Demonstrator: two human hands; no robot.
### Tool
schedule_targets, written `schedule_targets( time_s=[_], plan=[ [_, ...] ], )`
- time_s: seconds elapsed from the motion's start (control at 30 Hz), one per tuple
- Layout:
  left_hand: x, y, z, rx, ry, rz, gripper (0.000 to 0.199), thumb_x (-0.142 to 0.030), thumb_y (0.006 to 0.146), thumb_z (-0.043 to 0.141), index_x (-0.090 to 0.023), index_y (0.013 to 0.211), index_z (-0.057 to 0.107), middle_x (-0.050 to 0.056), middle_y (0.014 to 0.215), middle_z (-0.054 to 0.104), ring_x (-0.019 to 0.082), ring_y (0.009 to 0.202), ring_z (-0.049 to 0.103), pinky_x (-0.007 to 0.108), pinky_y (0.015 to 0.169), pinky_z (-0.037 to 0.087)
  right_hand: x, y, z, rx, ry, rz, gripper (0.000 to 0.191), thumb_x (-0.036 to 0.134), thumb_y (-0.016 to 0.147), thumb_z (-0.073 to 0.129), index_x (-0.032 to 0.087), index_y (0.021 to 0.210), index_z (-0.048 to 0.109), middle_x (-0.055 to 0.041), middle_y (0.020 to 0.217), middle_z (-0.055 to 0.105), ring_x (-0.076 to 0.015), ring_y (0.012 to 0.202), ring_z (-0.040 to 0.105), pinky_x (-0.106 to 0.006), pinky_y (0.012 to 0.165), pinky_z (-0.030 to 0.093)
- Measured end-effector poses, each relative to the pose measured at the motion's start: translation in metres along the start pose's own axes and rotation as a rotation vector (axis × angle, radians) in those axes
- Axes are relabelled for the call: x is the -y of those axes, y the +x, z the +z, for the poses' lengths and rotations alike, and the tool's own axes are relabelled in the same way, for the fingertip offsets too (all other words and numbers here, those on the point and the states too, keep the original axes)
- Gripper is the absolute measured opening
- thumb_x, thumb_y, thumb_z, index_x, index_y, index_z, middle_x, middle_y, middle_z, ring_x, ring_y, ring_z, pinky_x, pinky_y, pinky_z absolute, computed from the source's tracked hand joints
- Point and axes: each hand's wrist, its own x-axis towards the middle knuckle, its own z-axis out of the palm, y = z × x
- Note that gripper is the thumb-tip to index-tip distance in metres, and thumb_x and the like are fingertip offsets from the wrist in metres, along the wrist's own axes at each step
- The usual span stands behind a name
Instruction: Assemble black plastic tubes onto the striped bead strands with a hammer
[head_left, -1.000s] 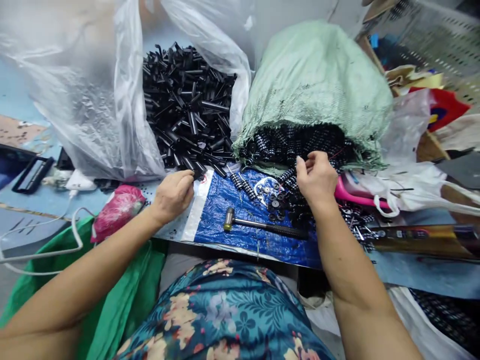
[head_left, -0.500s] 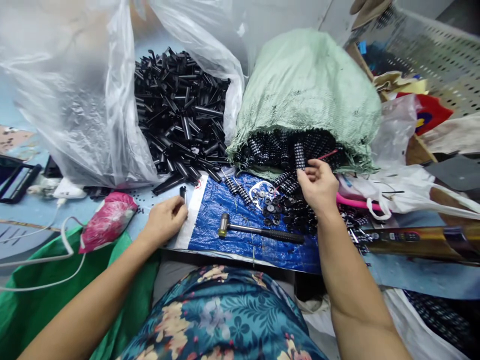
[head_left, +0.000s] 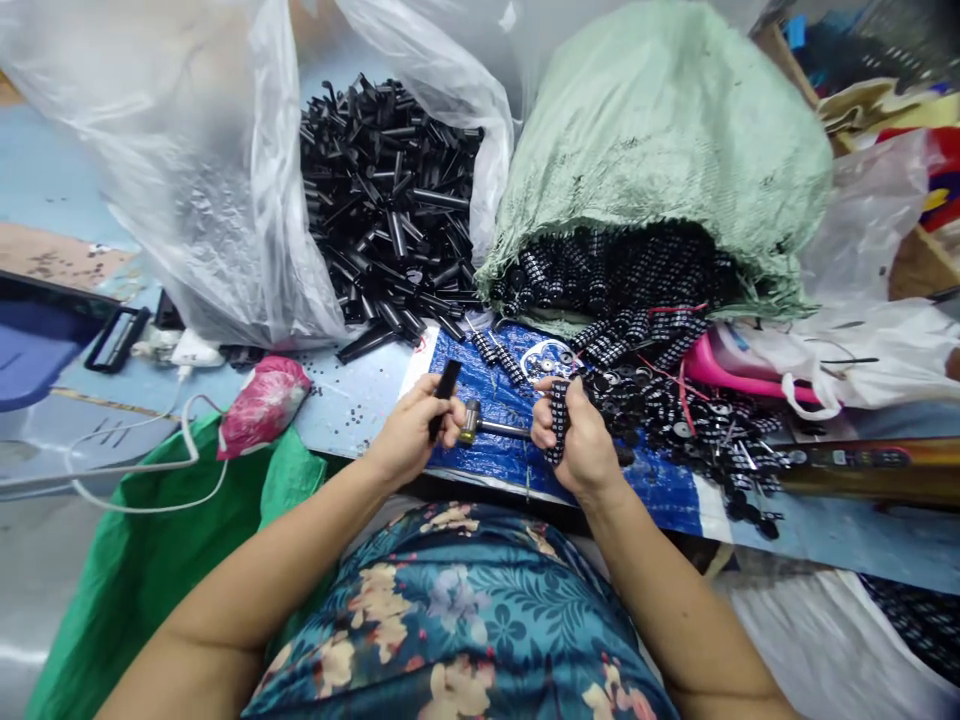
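My left hand (head_left: 420, 425) is closed around a short black plastic piece (head_left: 447, 390), which sticks up from the fingers. To its right, my right hand (head_left: 577, 435) grips a black roller with white dots (head_left: 559, 415), held upright. Both hands are above the blue sheet (head_left: 487, 470), apart from each other. Partly hidden behind them lies a hammer (head_left: 502, 430); its head shows by my left fingers. Black plastic parts (head_left: 397, 200) fill a clear bag at the back. More dotted rollers (head_left: 600, 270) spill from a green woven sack (head_left: 660, 150).
Loose small round black parts and metal pins (head_left: 720, 440) lie in a pile at right. A pink-handled thing (head_left: 727, 370) and white plastic bags (head_left: 877, 350) are beyond it. A pink bundle (head_left: 262, 400) and white cable (head_left: 187, 440) are on the left.
My right hand has come from the sack's mouth toward me with a dotted roller. My left hand has lifted and moved right with a black piece. The view has shifted slightly.
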Motion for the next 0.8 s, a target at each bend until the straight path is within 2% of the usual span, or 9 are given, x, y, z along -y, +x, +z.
schedule_targets(
  time_s=[0.1, 0.17, 0.27, 0.37, 0.43, 0.5, 0.57, 0.67, 0.8],
  plan=[
    [0.005, -0.003, 0.014, 0.112, 0.054, -0.021, 0.016, -0.022, 0.078, 0.055, -0.020, 0.091, 0.045, -0.005, 0.063, 0.062, 0.007, 0.042, 0.048, 0.020, 0.046, 0.033, -0.006, -0.007, 0.009, 0.011, 0.037, -0.016, 0.046, 0.067, 0.091, 0.056, 0.024, 0.105, 0.065, 0.0083, 0.056, 0.046, -0.0058, 0.039, 0.034, -0.020, 0.040, 0.029],
    [0.010, -0.003, 0.024, 0.139, 0.124, 0.032, 0.017, -0.027, 0.082, 0.060, -0.020, 0.091, 0.047, -0.005, 0.064, 0.061, 0.007, 0.045, 0.047, 0.021, 0.048, 0.033, -0.012, -0.009, 0.017, -0.034, 0.079, -0.048, 0.043, 0.064, 0.091, 0.057, 0.023, 0.101, 0.066, 0.0058, 0.062, 0.053, -0.0080, 0.047, 0.046, -0.022, 0.046, 0.039],
    [0.019, -0.001, 0.039, 0.107, 0.262, 0.223, 0.028, -0.033, 0.076, 0.076, -0.018, 0.090, 0.057, -0.003, 0.074, 0.060, 0.009, 0.061, 0.050, 0.023, 0.059, 0.038, -0.021, -0.009, 0.029, -0.128, 0.091, -0.090, 0.041, 0.061, 0.091, 0.058, 0.021, 0.096, 0.067, -0.0014, 0.084, 0.067, -0.0153, 0.077, 0.064, -0.031, 0.073, 0.056],
    [0.024, 0.000, 0.046, 0.070, 0.356, 0.327, 0.026, -0.034, 0.075, 0.079, -0.015, 0.080, 0.061, -0.002, 0.073, 0.054, 0.010, 0.068, 0.046, 0.024, 0.062, 0.037, -0.026, -0.008, 0.028, -0.091, -0.062, -0.146, 0.048, 0.062, 0.095, 0.050, 0.020, 0.108, 0.068, -0.0086, 0.110, 0.070, -0.0228, 0.104, 0.067, -0.043, 0.096, 0.055],
    [0.023, -0.001, 0.042, 0.069, 0.346, 0.292, 0.027, -0.037, 0.079, 0.075, -0.015, 0.078, 0.060, -0.003, 0.069, 0.050, 0.010, 0.065, 0.042, 0.025, 0.060, 0.034, -0.026, -0.007, 0.018, 0.016, -0.273, -0.323, 0.056, 0.062, 0.092, 0.057, 0.022, 0.131, 0.060, -0.0123, 0.138, 0.060, -0.0289, 0.129, 0.058, -0.048, 0.106, 0.050],
    [0.019, -0.004, 0.035, 0.083, 0.302, 0.223, 0.029, -0.040, 0.080, 0.075, -0.015, 0.081, 0.060, -0.003, 0.070, 0.050, 0.010, 0.064, 0.042, 0.025, 0.059, 0.034, -0.024, -0.008, 0.004, 0.151, -0.569, -0.586, 0.084, 0.057, 0.081, 0.074, 0.028, 0.152, 0.040, -0.0118, 0.162, 0.034, -0.0346, 0.149, 0.036, -0.053, 0.112, 0.046],
    [0.015, -0.007, 0.028, 0.112, 0.276, 0.167, 0.032, -0.042, 0.078, 0.077, -0.015, 0.083, 0.061, -0.003, 0.070, 0.050, 0.010, 0.064, 0.042, 0.025, 0.059, 0.035, -0.020, -0.008, -0.009, 0.286, -0.876, -0.827, 0.102, 0.046, 0.076, 0.083, 0.031, 0.159, 0.026, -0.0103, 0.168, 0.019, -0.0362, 0.154, 0.025, -0.057, 0.115, 0.043],
    [0.015, -0.009, 0.024, 0.118, 0.281, 0.158, 0.037, -0.050, 0.081, 0.074, -0.016, 0.081, 0.059, -0.003, 0.069, 0.049, 0.009, 0.062, 0.041, 0.024, 0.058, 0.034, -0.012, -0.008, -0.015, 0.386, -1.111, -0.999, 0.096, 0.035, 0.081, 0.079, 0.028, 0.160, 0.025, -0.0139, 0.162, 0.034, -0.0339, 0.148, 0.039, -0.056, 0.115, 0.045],
    [0.020, -0.010, 0.029, 0.014, 0.275, 0.193, 0.051, -0.064, 0.096, 0.046, -0.017, 0.078, 0.055, -0.002, 0.065, 0.049, 0.010, 0.058, 0.039, 0.025, 0.055, 0.034, -0.008, -0.013, -0.008, 0.322, -1.140, -1.083, 0.094, 0.039, 0.081, 0.079, 0.023, 0.158, 0.028, -0.0176, 0.152, 0.046, -0.0348, 0.139, 0.050, -0.055, 0.111, 0.050]
  ],
)
